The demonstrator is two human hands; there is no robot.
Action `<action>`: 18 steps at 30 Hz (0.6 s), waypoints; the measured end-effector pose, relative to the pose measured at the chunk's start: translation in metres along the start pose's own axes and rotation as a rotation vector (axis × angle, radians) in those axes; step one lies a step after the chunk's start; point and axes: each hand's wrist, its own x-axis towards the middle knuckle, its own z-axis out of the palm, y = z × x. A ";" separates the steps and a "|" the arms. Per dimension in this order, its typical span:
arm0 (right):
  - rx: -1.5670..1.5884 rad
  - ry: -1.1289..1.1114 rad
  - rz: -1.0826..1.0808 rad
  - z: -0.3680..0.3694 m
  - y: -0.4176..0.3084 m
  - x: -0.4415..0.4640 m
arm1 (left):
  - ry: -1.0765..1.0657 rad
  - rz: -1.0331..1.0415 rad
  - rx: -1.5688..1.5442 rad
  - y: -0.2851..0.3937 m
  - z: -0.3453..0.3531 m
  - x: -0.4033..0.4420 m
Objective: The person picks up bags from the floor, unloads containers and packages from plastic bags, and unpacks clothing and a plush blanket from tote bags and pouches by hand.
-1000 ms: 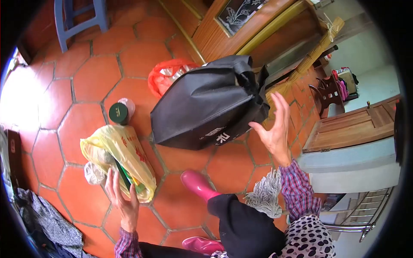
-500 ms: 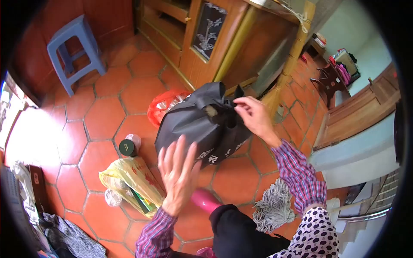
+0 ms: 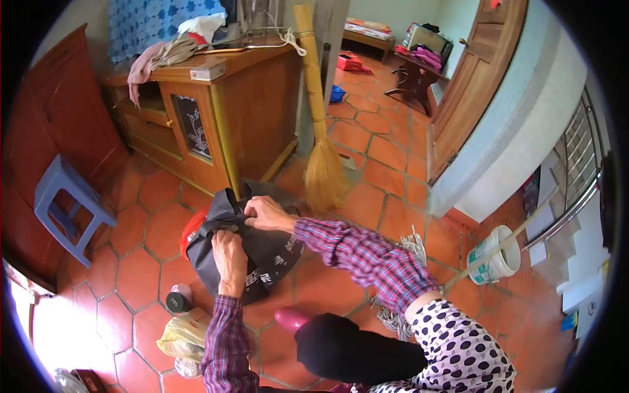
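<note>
A bulging black bag [image 3: 219, 267] with white lettering stands on the tiled floor in front of me, its top gathered. My left hand [image 3: 229, 259] is at the gathered top, fingers curled on the dark fabric. Just to the right, my right hand [image 3: 268, 215] has its fingers closed on the bag's upper edge near a raised flap. Fingertips of both hands are partly hidden by the cloth. Behind the bag's left side shows a red plastic bag [image 3: 191, 233].
A dark-lidded jar [image 3: 175, 302] and a yellow plastic bag [image 3: 187, 334] lie left of my arm. A blue stool [image 3: 65, 203] stands left, a wooden cabinet [image 3: 255, 118] ahead with a straw broom [image 3: 324, 173] beside it. A mop [image 3: 396, 321] and white bucket [image 3: 491, 259] are right.
My left hand has come from spread fingers in front of the bag up to its gathered top. My right hand stays at the top. The view has tipped up and turned right.
</note>
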 end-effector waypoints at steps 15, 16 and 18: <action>0.066 -0.069 -0.248 0.007 0.002 -0.002 | -0.135 -0.123 0.061 0.011 -0.011 -0.001; 0.074 -0.113 -0.243 0.003 0.001 -0.002 | -0.166 -0.113 0.066 0.013 -0.014 0.001; 0.131 -0.168 -0.140 -0.004 0.001 -0.002 | -0.278 -0.111 0.076 0.021 -0.021 0.014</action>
